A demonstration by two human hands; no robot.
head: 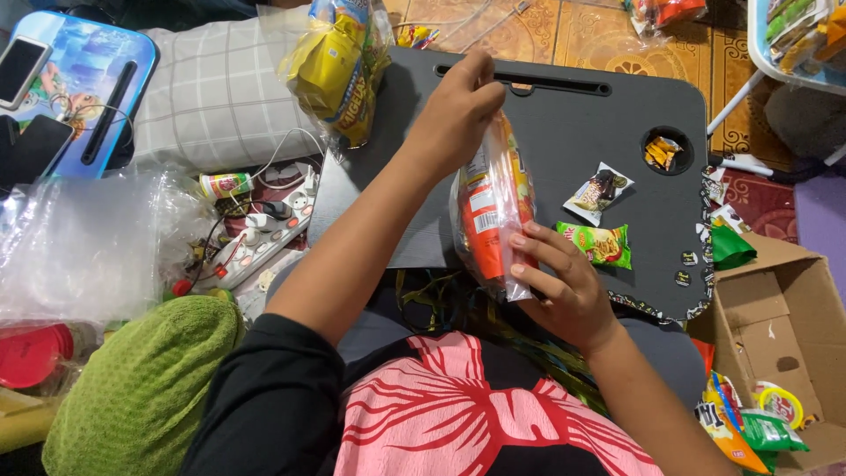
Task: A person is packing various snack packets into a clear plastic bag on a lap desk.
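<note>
A clear plastic bag [490, 225] filled with orange and red snack packets hangs upright over the near edge of a black lap table [564, 132]. My left hand [458, 110] pinches the bag's top edge from above. My right hand [560, 282] grips its lower end, fingers wrapped across the front. On the table to the right of the bag lie a green snack packet [597, 242] and a small white and brown packet [599, 191]. A round recess in the table [665, 152] holds small wrapped sweets.
A large clear bag of yellow packets [339, 62] stands at the table's far left corner. An open cardboard box [780, 335] with snack packets sits at right. At left are a power strip [260, 242], a green towel [145, 388], loose plastic bags [88, 242] and a blue lap table [79, 88] with a phone.
</note>
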